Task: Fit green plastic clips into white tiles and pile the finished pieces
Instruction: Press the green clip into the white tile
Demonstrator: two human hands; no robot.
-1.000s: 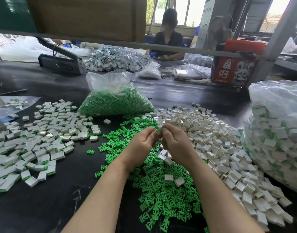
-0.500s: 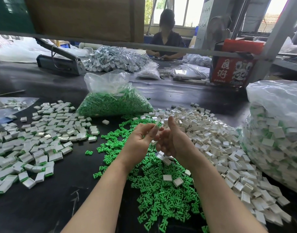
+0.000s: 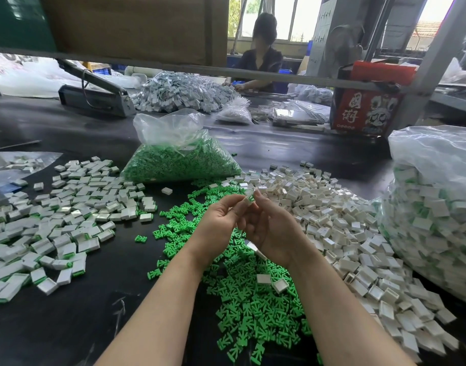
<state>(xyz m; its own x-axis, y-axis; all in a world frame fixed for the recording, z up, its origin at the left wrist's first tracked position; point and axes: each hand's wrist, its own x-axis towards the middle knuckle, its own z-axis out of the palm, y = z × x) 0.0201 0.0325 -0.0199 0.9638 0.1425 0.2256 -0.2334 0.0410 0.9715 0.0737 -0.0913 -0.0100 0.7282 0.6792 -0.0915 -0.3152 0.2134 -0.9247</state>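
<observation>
My left hand [image 3: 218,220] and my right hand [image 3: 275,231] meet fingertip to fingertip above the black table. The left fingers pinch a small white tile [image 3: 246,201]. A green clip [image 3: 251,198] sits right against that tile, pinched by my right thumb and forefinger. Below my hands spreads a heap of loose green clips [image 3: 253,310]. Empty white tiles [image 3: 345,223] lie heaped to the right. Finished pieces with green edges [image 3: 68,215] are spread out on the left.
A clear bag of green clips [image 3: 179,162] stands behind the heaps. A large bag of finished pieces [image 3: 432,215] fills the right edge. Farther back are a grey sealing machine [image 3: 94,99], a red box [image 3: 366,112], a low metal bar [image 3: 279,76] and a seated person [image 3: 260,62].
My hands were knuckles-up and pressed together; they have since rolled palms inward and parted slightly. A tile and a clip now show between the fingertips.
</observation>
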